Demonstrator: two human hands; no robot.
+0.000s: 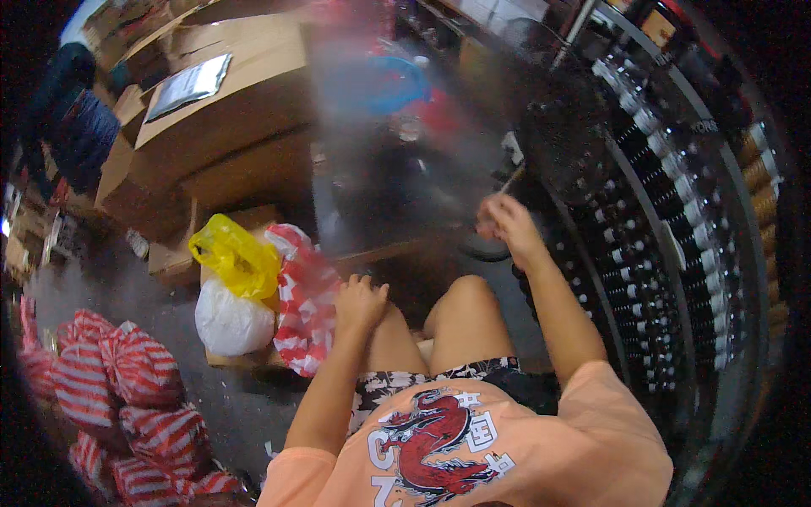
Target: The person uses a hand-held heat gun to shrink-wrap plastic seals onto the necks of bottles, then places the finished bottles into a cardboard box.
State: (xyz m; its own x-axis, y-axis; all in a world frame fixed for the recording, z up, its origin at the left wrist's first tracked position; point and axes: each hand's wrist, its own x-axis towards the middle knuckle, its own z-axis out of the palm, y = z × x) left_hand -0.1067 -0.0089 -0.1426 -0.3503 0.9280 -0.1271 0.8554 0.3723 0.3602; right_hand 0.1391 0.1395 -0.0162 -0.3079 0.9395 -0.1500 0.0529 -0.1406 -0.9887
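My right hand (504, 222) is raised beyond my right knee, its fingers curled around a thin, light stick-like thing (513, 180) that points up and away. My left hand (362, 298) rests on my left knee, fingers a little apart, with nothing seen in it. Just left of it lies a red and white patterned plastic bag (304, 304). A yellow plastic bag (234, 256) and a full white plastic bag (233, 320) sit beside that one on a cardboard box. Haze or a smear blurs the middle, where a blue round basin (396, 83) shows.
Large cardboard boxes (234, 95) stand at the upper left, a silver packet (189, 87) on top. Stuffed red and white striped bags (136, 367) are piled at the lower left. Racks of small dark items (640, 253) line the right. A person (79, 127) is at the far left.
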